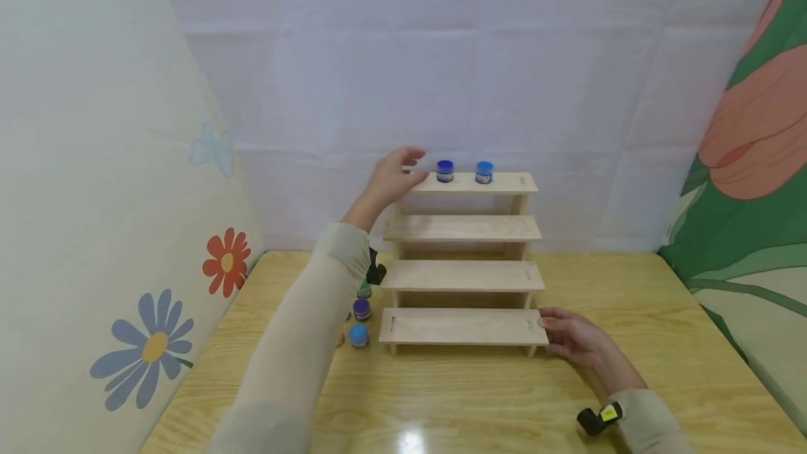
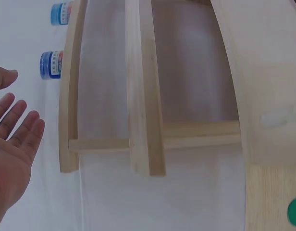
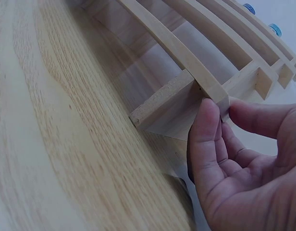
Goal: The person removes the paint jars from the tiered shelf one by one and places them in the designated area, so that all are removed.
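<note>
A four-tier stepped wooden rack (image 1: 463, 275) stands on the table. Two small jars sit on its top tier, one with a dark blue lid (image 1: 445, 171) and one with a light blue lid (image 1: 484, 172). My left hand (image 1: 410, 163) hovers open at the left end of the top tier, holding nothing; in the left wrist view its palm (image 2: 13, 144) faces the rack (image 2: 143, 96) with the two jars (image 2: 53, 65) just beyond its fingers. My right hand (image 1: 548, 324) rests against the right end of the bottom tier, and its thumb (image 3: 205, 130) touches the shelf corner (image 3: 217, 98).
Three more small jars stand on the table left of the rack: green (image 1: 364, 289), purple (image 1: 361, 309) and light blue (image 1: 358, 335); my left sleeve partly hides that spot. White cloth hangs behind, with flowered fabric walls on both sides. The wooden table (image 1: 479, 398) extends in front.
</note>
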`<state>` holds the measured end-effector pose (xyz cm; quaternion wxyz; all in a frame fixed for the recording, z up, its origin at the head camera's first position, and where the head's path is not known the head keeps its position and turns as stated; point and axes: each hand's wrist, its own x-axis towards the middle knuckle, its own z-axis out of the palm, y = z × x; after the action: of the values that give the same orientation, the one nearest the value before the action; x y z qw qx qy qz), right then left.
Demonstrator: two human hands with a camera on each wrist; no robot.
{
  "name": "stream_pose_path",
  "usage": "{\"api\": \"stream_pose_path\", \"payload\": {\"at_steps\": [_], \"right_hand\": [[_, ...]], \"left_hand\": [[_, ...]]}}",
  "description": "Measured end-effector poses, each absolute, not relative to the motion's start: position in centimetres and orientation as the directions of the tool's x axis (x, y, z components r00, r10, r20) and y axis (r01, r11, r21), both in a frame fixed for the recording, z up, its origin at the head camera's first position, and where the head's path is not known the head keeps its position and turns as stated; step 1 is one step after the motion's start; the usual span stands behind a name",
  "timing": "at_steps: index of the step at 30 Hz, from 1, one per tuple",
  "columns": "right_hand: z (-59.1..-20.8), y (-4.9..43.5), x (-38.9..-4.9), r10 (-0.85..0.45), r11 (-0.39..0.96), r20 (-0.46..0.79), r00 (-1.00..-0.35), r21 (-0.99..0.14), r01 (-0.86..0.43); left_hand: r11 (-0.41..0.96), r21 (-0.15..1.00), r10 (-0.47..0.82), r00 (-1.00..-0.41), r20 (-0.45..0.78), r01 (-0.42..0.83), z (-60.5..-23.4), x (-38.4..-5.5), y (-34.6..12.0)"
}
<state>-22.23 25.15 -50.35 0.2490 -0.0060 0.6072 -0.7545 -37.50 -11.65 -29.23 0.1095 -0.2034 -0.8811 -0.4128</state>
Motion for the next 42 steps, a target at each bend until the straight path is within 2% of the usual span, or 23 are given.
{"api": "stream_pose_path", "payload": {"at_steps": [23, 42], "right_hand": [[-50.5, 25.2, -22.0, -0.387, -0.149, -0.286, -0.877, -0.919, 0.365], [-50.5, 24.8, -22.1, -0.402, -0.144, -0.289, -0.869, -0.917, 0.372]], "left_hand": [[0.553, 0.757, 0.217, -0.937, 0.272, 0.348, -30.1, -39.0, -8.2], [0.599, 0.722, 0.203, -0.938, 0.282, 0.347, -30.5, -39.4, -7.7]]}}
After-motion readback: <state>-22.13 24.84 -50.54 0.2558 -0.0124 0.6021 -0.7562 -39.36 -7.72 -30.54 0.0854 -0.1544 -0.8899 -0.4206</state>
